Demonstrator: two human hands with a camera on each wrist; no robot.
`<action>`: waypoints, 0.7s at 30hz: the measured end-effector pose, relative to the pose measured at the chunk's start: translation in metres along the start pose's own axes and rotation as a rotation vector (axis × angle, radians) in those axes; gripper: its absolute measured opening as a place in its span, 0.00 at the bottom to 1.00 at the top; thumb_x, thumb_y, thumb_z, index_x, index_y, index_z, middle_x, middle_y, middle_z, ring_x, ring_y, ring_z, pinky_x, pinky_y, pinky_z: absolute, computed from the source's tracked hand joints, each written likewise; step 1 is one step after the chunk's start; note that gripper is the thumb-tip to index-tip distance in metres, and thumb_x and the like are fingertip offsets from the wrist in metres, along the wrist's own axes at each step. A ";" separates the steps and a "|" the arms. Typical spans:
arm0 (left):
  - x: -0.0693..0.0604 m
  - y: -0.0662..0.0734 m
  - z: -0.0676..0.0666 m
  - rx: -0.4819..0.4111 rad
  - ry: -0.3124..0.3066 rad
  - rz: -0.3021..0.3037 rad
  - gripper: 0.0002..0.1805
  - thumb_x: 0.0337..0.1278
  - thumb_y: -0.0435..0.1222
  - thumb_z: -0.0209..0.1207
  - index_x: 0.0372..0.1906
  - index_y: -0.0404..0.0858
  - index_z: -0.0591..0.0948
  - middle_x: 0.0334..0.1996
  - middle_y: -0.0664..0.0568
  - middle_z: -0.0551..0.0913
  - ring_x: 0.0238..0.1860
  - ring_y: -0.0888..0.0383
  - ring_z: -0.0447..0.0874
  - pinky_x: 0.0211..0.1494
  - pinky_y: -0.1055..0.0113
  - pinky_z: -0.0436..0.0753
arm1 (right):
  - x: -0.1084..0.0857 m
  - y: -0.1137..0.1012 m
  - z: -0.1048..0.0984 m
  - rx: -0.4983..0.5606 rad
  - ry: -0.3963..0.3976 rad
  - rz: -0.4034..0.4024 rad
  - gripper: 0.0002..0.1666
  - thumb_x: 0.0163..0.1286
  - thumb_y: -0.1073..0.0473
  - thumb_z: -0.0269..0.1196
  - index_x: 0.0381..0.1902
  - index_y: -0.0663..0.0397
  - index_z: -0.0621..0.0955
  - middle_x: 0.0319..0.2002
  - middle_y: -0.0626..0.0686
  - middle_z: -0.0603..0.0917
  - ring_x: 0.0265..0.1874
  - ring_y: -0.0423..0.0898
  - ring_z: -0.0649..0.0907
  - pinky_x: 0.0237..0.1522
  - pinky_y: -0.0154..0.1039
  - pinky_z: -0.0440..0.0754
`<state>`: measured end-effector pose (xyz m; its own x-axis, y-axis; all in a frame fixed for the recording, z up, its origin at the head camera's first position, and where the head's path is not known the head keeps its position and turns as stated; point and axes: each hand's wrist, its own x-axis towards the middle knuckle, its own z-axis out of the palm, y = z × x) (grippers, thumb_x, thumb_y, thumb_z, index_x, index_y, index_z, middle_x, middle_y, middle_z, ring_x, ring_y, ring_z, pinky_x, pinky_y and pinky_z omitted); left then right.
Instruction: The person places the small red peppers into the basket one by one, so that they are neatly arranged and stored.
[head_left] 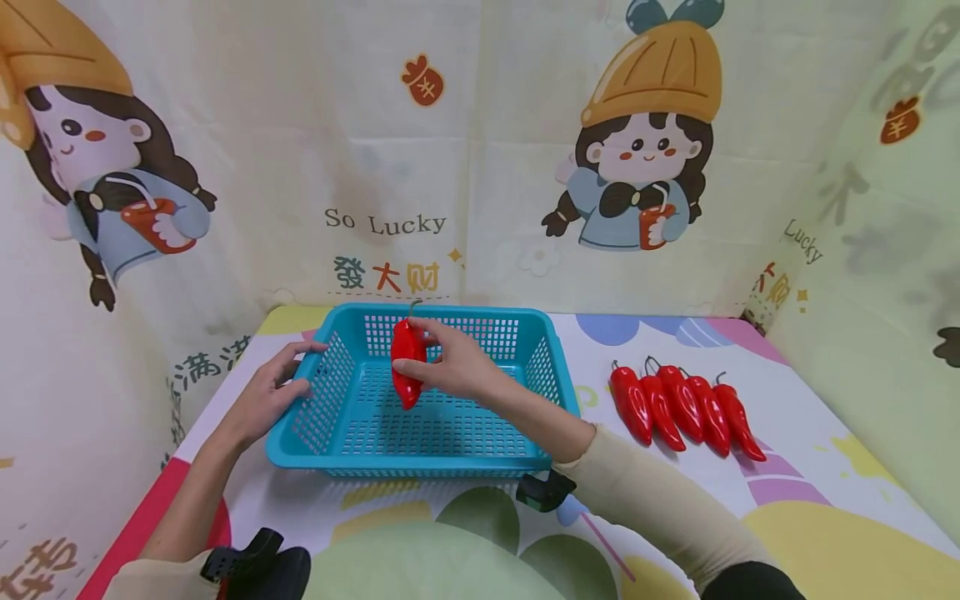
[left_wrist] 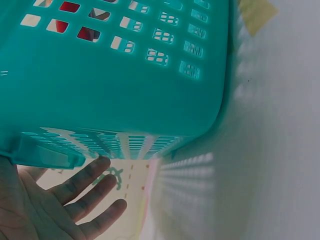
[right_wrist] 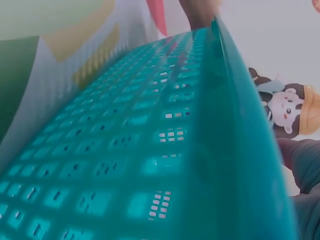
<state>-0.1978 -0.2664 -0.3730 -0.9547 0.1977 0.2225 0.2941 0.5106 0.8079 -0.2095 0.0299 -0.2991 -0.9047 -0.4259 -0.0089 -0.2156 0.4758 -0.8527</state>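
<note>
A red chili pepper [head_left: 407,387] with a green stem hangs nearly upright above the blue plastic basket [head_left: 442,463]. My right hand [head_left: 457,358] pinches it between thumb and fingers. At the basket's left side, my left hand [head_left: 262,398] rests on the rim with thumb and a finger. Seen from the left wrist, the other fingers of that left hand [left_wrist: 65,207] are spread and fairly straight beside the basket wall [left_wrist: 115,95]. In the right wrist view, the basket's side [right_wrist: 215,150] hides most of the right hand [right_wrist: 307,165] and the pepper.
Several shiny red chili peppers [head_left: 679,407] lie side by side on the patterned table [head_left: 675,508], right of the basket. A printed cloth wall [head_left: 495,183] rises behind the table, with more printed cloth on both sides.
</note>
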 end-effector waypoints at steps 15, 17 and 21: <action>0.000 0.001 0.000 -0.010 -0.001 -0.012 0.31 0.65 0.31 0.50 0.74 0.37 0.66 0.75 0.30 0.61 0.63 0.25 0.72 0.49 0.43 0.87 | 0.011 -0.002 0.019 0.071 -0.059 0.043 0.45 0.67 0.55 0.71 0.78 0.46 0.65 0.64 0.57 0.76 0.55 0.51 0.79 0.45 0.47 0.89; 0.000 0.001 0.000 -0.009 -0.002 -0.012 0.31 0.65 0.31 0.50 0.74 0.37 0.66 0.75 0.31 0.60 0.62 0.25 0.72 0.49 0.44 0.87 | 0.013 -0.002 0.022 0.083 -0.067 0.053 0.45 0.67 0.55 0.71 0.78 0.47 0.65 0.64 0.58 0.76 0.56 0.50 0.78 0.46 0.49 0.88; 0.000 0.000 -0.001 -0.011 -0.004 -0.005 0.31 0.64 0.31 0.50 0.73 0.36 0.66 0.75 0.30 0.60 0.62 0.25 0.72 0.48 0.45 0.88 | 0.016 -0.002 0.027 0.091 -0.079 0.076 0.45 0.67 0.56 0.70 0.78 0.49 0.65 0.64 0.59 0.75 0.54 0.51 0.78 0.47 0.50 0.88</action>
<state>-0.1977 -0.2668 -0.3727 -0.9560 0.1983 0.2162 0.2885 0.5028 0.8149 -0.2132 0.0012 -0.3115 -0.8847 -0.4521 -0.1138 -0.1095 0.4387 -0.8919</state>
